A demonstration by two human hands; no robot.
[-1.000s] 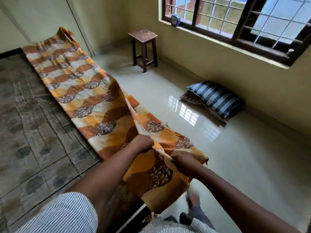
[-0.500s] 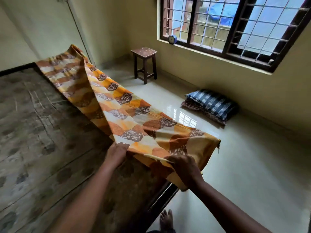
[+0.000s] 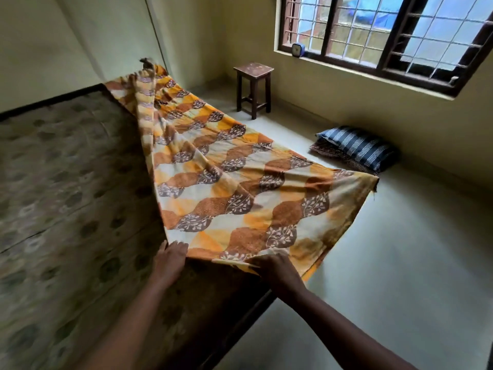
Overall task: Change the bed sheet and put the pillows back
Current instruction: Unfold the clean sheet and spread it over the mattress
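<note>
Orange-and-brown leaf-print bed sheet (image 3: 234, 188) held lifted and spread over the right edge of the bare mattress (image 3: 66, 182).
The near hem is gripped by both hands: left hand (image 3: 169, 259) at the corner by the mattress, right hand (image 3: 274, 268) further out, fingers curled into the cloth, tips hidden by it. The far end is blurred. Two pillows (image 3: 357, 148) are stacked on the floor (image 3: 400, 263) below the window (image 3: 386, 30), the lower mostly covered.

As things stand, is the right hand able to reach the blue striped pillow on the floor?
Probably not. The right hand pinches the orange patterned bed sheet, and the blue striped pillow lies far off across the floor, well beyond that arm.
</note>
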